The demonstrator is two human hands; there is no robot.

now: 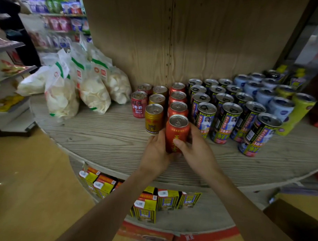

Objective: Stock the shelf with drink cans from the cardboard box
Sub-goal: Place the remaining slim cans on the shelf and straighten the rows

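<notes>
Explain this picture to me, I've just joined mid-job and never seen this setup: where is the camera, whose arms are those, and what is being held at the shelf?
There is no machine here: a person works with bare hands. The single picture comes from a wide-angle camera worn on the person's head, looking forward and down, which is why the shelf edge looks curved. The two arms reaching in from below are the wearer's own. The left hand and right hand together grip one red can, held upright at the front of a row of red cans on the wooden shelf. Just left of it stands a gold can; to its right are tall green-and-black cans. Bags of white snacks lie further left. Yellow cartons sit one level below.
</notes>
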